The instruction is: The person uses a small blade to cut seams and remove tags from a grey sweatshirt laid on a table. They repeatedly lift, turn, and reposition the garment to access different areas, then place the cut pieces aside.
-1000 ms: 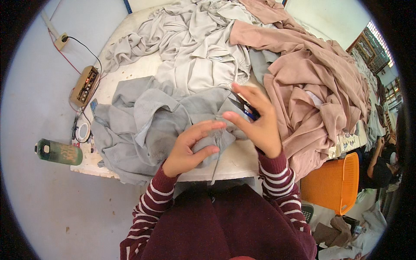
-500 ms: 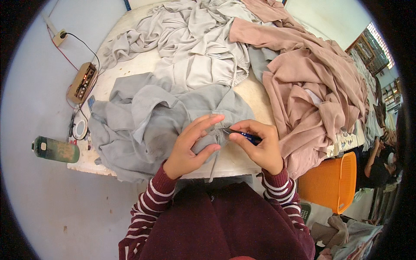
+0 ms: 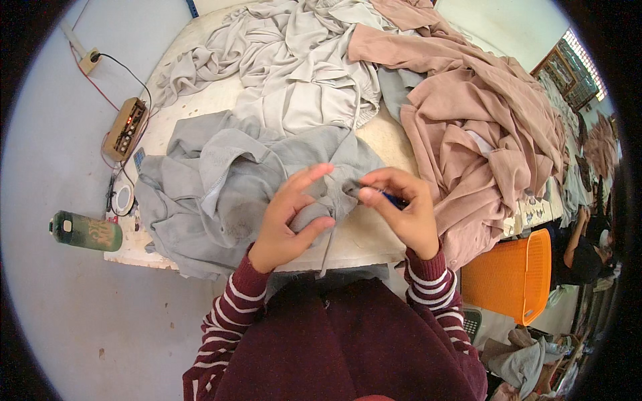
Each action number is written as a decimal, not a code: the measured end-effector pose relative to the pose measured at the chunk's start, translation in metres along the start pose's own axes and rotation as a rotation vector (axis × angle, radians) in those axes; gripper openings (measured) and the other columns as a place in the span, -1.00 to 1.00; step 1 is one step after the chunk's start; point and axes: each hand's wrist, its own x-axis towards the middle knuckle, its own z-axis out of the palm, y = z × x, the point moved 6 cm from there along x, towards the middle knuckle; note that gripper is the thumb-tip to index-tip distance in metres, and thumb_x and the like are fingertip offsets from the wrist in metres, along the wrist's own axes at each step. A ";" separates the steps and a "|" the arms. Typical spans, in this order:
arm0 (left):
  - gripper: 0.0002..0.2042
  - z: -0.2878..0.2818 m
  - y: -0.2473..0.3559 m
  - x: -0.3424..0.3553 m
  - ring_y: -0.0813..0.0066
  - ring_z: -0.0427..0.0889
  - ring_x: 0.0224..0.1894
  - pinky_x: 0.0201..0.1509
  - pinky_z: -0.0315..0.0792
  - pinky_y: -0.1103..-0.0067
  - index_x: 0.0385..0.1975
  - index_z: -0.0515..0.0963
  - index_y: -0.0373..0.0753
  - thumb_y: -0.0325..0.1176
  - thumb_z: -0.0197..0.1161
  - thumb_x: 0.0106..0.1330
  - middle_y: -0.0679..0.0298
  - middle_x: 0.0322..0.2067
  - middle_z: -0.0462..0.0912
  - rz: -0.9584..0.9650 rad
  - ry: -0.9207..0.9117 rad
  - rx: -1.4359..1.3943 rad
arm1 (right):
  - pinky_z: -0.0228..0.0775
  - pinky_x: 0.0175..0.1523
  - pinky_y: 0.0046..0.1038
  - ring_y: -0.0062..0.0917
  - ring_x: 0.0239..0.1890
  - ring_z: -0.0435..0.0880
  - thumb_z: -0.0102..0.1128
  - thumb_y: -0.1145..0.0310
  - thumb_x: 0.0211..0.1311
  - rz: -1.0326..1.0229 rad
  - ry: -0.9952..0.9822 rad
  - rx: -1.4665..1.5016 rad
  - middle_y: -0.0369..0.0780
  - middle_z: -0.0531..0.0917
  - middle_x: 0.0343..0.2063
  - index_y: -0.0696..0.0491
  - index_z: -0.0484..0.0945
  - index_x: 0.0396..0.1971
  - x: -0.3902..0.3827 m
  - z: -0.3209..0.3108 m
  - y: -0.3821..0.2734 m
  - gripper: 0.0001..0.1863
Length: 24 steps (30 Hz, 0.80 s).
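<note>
On the near part of the table lies a crumpled grey garment (image 3: 177,194). My left hand (image 3: 284,220) is closed on a bunched fold of it between thumb and lower fingers, while the index finger stretches up and away. A thin grey cord or strip hangs from the cloth past the table's front edge. Just to the right, my right hand (image 3: 408,210) grips small thread snips (image 3: 396,200) with a blue handle. Their dark blade end is blurred, close to the cloth by the left fingers; I cannot tell whether it touches.
Pale grey cloth (image 3: 287,87) covers the table's far side, with dusty-pink garments (image 3: 468,127) heaped along the right. An orange basket (image 3: 498,284) stands below the right edge. At left are a green bottle (image 3: 87,231) and a brown box with knobs (image 3: 126,130). Another person (image 3: 585,257) is far right.
The snips have tilted and drawn slightly up in my right hand, their tip now blurred. My left hand stays on the cloth, nearly in place. The view has shifted a little.
</note>
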 end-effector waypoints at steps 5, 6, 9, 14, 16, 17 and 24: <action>-0.28 -0.004 -0.006 0.003 0.43 0.28 0.25 0.12 0.38 0.54 0.33 0.09 -0.32 -0.60 0.27 0.14 0.16 0.32 0.16 -0.038 0.048 -0.350 | 0.35 -0.21 -0.70 -0.74 -0.33 0.56 0.35 0.46 0.09 -0.148 -0.052 -0.115 -0.34 0.62 -0.37 0.19 0.54 -0.15 -0.010 0.025 0.006 -0.69; -0.27 -0.005 -0.005 0.004 0.45 0.27 0.26 0.14 0.37 0.54 0.34 0.07 -0.32 -0.60 0.26 0.15 0.16 0.33 0.14 -0.015 0.036 -0.357 | 0.39 -0.27 -0.60 -0.68 -0.40 0.55 0.38 0.37 0.09 -0.293 -0.070 -0.124 -0.36 0.63 -0.45 0.19 0.62 -0.34 -0.008 0.031 0.003 -0.78; -0.29 -0.010 -0.011 0.007 0.44 0.27 0.26 0.21 0.31 0.52 0.34 0.07 -0.33 -0.64 0.21 0.16 0.15 0.32 0.16 -0.105 0.073 -0.487 | 0.32 -0.36 -0.63 -0.73 -0.48 0.50 0.35 0.39 0.12 -0.130 0.336 0.129 -0.40 0.62 -0.53 0.15 0.65 -0.42 -0.003 -0.004 0.028 -0.86; -0.36 -0.011 -0.017 0.009 0.46 0.31 0.23 0.20 0.30 0.51 0.31 0.14 -0.33 -0.66 0.16 0.17 0.17 0.29 0.21 -0.165 0.079 -0.504 | 0.10 -0.49 -0.73 -0.85 -0.60 0.32 0.29 0.40 0.18 -0.152 0.729 0.047 -0.42 0.60 -0.58 0.15 0.67 -0.39 0.001 -0.064 0.041 -0.88; -0.40 -0.015 -0.018 0.015 0.46 0.37 0.19 0.20 0.30 0.51 0.28 0.19 -0.33 -0.65 0.15 0.18 0.17 0.25 0.27 -0.157 0.138 -0.392 | 0.09 -0.49 -0.73 -0.84 -0.61 0.31 0.30 0.40 0.18 -0.070 0.609 0.223 -0.42 0.60 -0.57 0.16 0.67 -0.39 0.001 -0.057 0.045 -0.87; -0.42 -0.019 -0.019 0.018 0.44 0.40 0.16 0.21 0.29 0.50 0.26 0.22 -0.32 -0.64 0.16 0.18 0.17 0.23 0.32 -0.177 0.214 -0.299 | 0.09 -0.49 -0.73 -0.84 -0.61 0.31 0.31 0.39 0.17 -0.029 0.549 0.310 -0.42 0.60 -0.57 0.16 0.66 -0.39 -0.001 -0.050 0.043 -0.86; -0.55 0.018 0.036 0.029 0.33 0.58 -0.01 0.09 0.39 0.48 0.09 0.40 -0.24 -0.53 0.25 0.16 0.15 -0.03 0.57 0.364 0.081 0.679 | 0.38 -0.27 -0.68 -0.72 -0.40 0.59 0.29 0.50 0.15 -0.211 0.232 0.343 -0.28 0.68 -0.44 0.20 0.66 -0.38 0.006 -0.014 -0.027 -0.92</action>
